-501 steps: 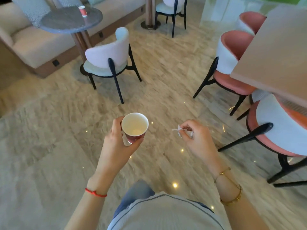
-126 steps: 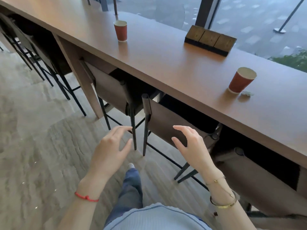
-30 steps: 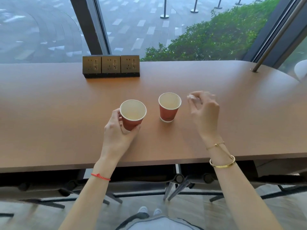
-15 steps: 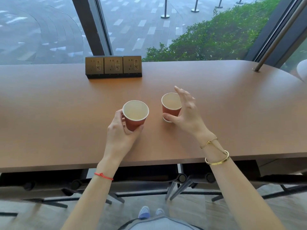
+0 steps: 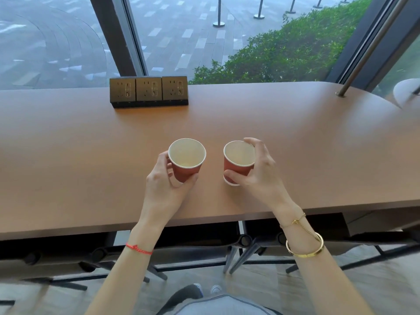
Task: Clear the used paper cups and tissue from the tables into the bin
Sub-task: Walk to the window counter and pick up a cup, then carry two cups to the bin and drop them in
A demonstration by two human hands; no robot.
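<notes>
Head view, two paper cups [image 5: 187, 159] upright (mouths up), both hand-held

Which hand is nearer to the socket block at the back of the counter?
Left. The left hand, holding a cup, is below the socket block; the right hand is farther right.

Two cups [image 5: 187, 160] [image 5: 238, 162] are showing red outsides and cream insides on a brown surface [image 5: 68, 155]. A black socket block [image 5: 148, 92], red wrist string [image 5: 138, 249] and gold bangle [image 5: 305, 248] are showing.
</notes>
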